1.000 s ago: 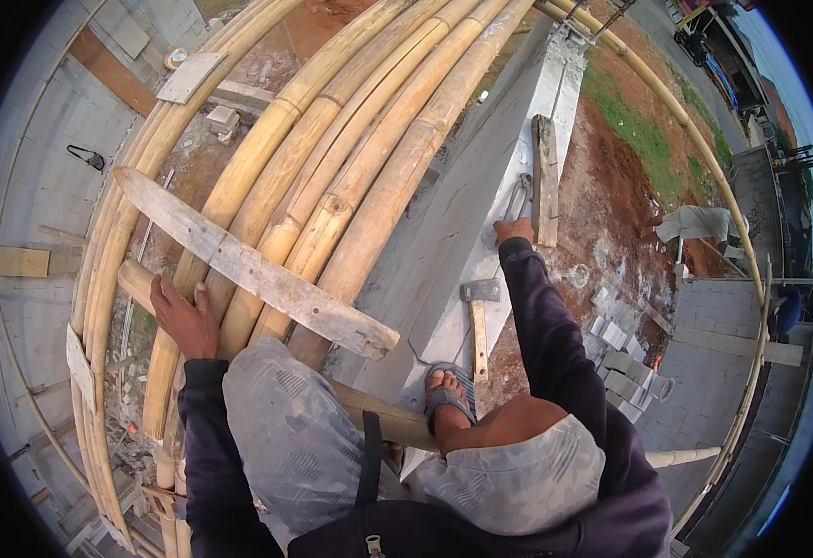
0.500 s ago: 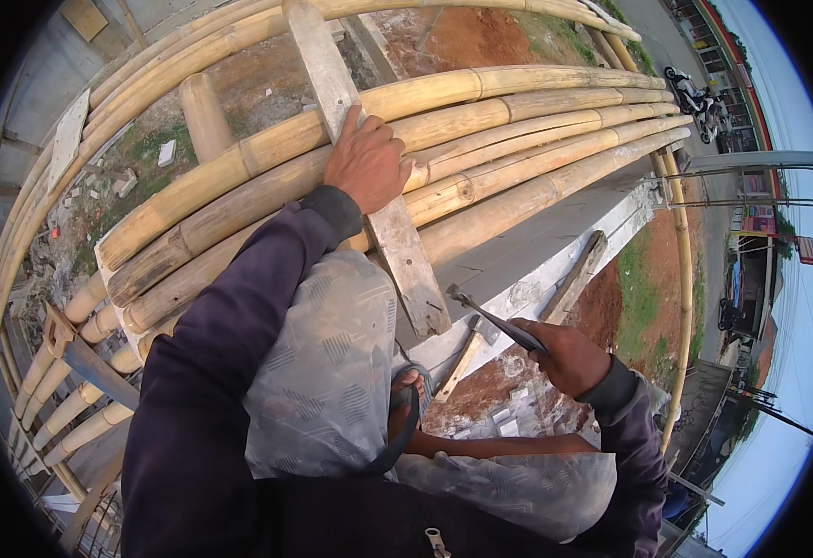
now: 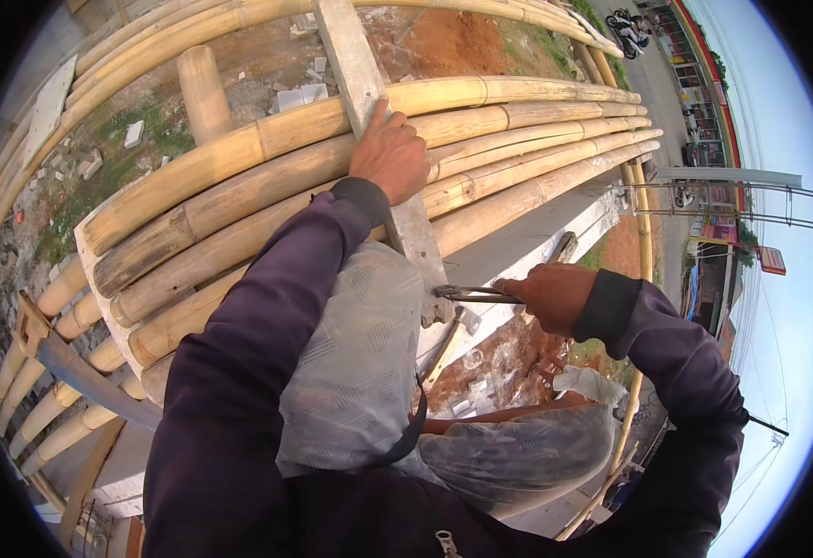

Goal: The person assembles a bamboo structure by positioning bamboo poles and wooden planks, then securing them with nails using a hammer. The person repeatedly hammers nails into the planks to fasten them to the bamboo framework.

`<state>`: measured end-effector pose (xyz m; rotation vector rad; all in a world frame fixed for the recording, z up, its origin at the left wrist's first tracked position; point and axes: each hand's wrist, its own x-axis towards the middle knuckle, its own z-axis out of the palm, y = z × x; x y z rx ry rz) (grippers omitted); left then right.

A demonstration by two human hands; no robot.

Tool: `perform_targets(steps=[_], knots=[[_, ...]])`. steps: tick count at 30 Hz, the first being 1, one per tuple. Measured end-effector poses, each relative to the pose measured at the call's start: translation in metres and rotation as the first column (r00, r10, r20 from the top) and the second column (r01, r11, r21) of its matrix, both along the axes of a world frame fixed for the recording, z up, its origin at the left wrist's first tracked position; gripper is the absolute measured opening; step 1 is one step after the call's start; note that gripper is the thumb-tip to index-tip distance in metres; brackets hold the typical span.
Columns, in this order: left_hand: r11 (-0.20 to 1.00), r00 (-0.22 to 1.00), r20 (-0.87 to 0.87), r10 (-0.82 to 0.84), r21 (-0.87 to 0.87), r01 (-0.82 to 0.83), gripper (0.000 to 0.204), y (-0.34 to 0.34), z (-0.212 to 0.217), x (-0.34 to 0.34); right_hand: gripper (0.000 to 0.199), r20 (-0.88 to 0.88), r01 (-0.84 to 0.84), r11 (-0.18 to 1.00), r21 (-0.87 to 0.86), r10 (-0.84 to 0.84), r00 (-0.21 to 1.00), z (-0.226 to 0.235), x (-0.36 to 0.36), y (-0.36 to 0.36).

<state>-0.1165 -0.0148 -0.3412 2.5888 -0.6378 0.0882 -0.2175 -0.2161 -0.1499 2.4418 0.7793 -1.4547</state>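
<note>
A weathered wooden plank [image 3: 415, 237] lies across a row of bamboo poles [image 3: 518, 191]. My left hand [image 3: 389, 156] is closed around the plank, its index finger stretched along the top. In my right hand [image 3: 552, 296] I grip the handles of metal pincers [image 3: 474, 296]. Their jaws touch the plank's near end, where a small nail seems to stick up, though it is too small to be sure. Just beyond that end lies a hammer [image 3: 450, 349] with a wooden handle, partly hidden by my knee.
A handsaw [image 3: 90, 372] rests on lower bamboo at the left. A pale concrete ledge [image 3: 508, 298] runs below the poles, with a wood piece [image 3: 564, 247] on it. Far below are red soil, rubble and grass. A street with a motorcycle [image 3: 627, 33] lies at upper right.
My right hand has raised the pincers and brought their jaws onto the plank's end. My left hand stays on the plank. The whole view has shifted slightly.
</note>
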Motion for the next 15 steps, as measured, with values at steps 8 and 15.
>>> perform_targets(steps=[8, 15], knots=[[0.999, 0.999, 0.001, -0.034, -0.008, 0.034, 0.02, 0.012, 0.001, 0.002, 0.034, 0.14, -0.013, 0.986, 0.164, -0.01, 0.99, -0.025, -0.025, -0.047], [0.997, 0.999, 0.038, -0.032, -0.074, 0.034, 0.019, 0.008, -0.008, 0.003, 0.055, 0.176, 0.101, 0.932, 0.347, -0.171, 0.969, -0.06, -0.054, -0.102]])
